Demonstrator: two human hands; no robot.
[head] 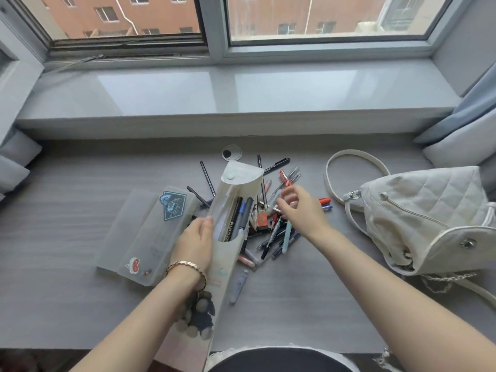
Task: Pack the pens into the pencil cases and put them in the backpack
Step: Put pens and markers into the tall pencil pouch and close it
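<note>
At far left, 1 flat pencil case point(145, 234) is lying shut. The left hand point(194, 244) is gripping the open pouch case point(230, 208), which is already carrying several pens. The right hand point(298, 210), fingers curled, is reaching into the loose pens point(271, 234); its grasp is unclear. The backpack point(418, 218) is sitting at right, with the 2 cases outside it.

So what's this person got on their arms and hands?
No sleeves: the left arm and right arm are bare as far as the picture shows. The left hand and right hand have no gloves. A rose-gold bracelet with faceted links circles the left wrist. The right wrist has nothing on it; I see no rings.
</note>
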